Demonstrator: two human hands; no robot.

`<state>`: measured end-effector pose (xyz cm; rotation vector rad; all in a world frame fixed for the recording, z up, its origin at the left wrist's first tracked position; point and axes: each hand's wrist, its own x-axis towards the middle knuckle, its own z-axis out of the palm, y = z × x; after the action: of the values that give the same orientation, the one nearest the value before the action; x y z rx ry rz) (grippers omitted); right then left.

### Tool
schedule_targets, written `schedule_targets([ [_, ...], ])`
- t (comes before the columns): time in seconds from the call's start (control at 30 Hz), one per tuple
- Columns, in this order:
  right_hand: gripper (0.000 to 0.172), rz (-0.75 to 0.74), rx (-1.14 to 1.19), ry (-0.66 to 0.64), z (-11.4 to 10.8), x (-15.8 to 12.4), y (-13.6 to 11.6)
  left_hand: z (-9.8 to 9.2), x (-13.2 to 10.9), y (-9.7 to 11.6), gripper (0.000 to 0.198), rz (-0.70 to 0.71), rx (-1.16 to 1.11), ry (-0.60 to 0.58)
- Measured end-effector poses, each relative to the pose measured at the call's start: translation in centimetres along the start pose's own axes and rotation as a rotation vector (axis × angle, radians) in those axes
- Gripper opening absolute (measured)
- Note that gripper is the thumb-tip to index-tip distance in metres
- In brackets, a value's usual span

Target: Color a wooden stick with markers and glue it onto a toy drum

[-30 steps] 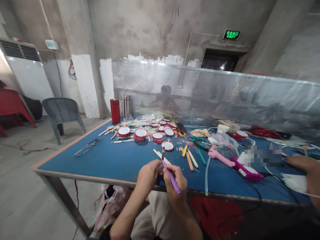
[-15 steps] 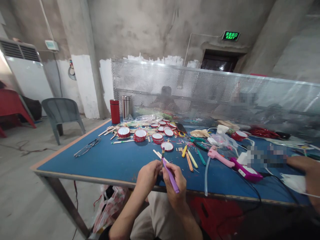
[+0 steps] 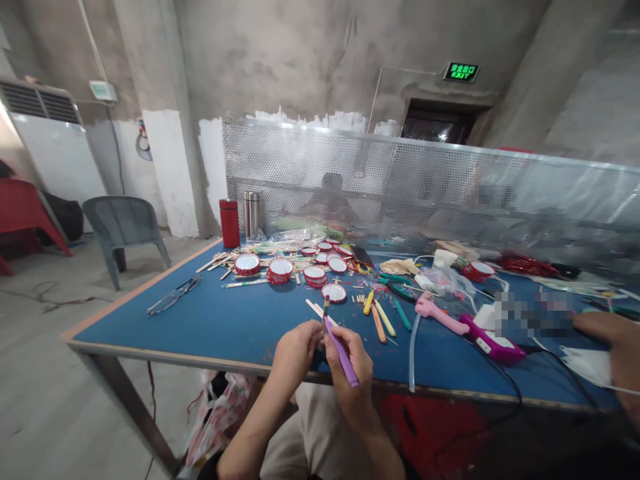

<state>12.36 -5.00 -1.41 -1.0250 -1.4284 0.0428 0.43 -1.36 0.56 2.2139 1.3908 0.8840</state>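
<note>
My right hand [image 3: 350,363] is closed around a purple marker [image 3: 343,357], which slants up and leftward toward my left fingertips. Beside it, my left hand [image 3: 299,350] is closed in a pinch on a small wooden stick [image 3: 327,307] with dark and yellowish bands, its upper end rising above both hands. The marker's tip and the stick's lower end are hidden by my fingers. Just beyond lies a white-topped drum [image 3: 334,293] with a red rim. Pale flat sticks [image 3: 315,307] lie behind my left hand. Yellow, orange and teal markers [image 3: 379,323] rest to the right.
More small red drums [image 3: 281,269] and scattered wooden sticks [image 3: 235,260] cover the back of the blue table [image 3: 200,333]. Eyeglasses [image 3: 175,295] lie left. To the right are a pink glue gun [image 3: 440,313], a purple device [image 3: 493,341], cables and another person's arm [image 3: 607,330].
</note>
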Motion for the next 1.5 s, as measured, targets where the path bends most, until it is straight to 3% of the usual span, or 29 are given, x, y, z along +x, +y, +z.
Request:
schedule_targets([
  [0.2, 0.012, 0.002, 0.011, -0.013, 0.01, 0.03, -0.04, -0.02, -0.05, 0.15, 0.026, 0.005, -0.013, 0.019],
  [0.47, 0.009, -0.019, -0.079, 0.092, 0.14, -0.20, -0.04, 0.01, -0.02, 0.10, 0.027, -0.010, 0.032, 0.013],
  [0.97, 0.012, -0.016, 0.002, -0.014, 0.00, 0.03, -0.07, -0.02, -0.01, 0.02, 0.026, -0.001, -0.014, -0.005],
  [1.23, 0.011, 0.062, -0.029, 0.072, -0.13, -0.74, -0.06, 0.19, 0.03, 0.04, 0.030, 0.009, 0.032, 0.028],
  [1.5, 0.011, 0.025, -0.047, 0.116, 0.11, -0.22, -0.12, 0.13, 0.04, 0.16, 0.028, 0.003, 0.022, 0.026],
])
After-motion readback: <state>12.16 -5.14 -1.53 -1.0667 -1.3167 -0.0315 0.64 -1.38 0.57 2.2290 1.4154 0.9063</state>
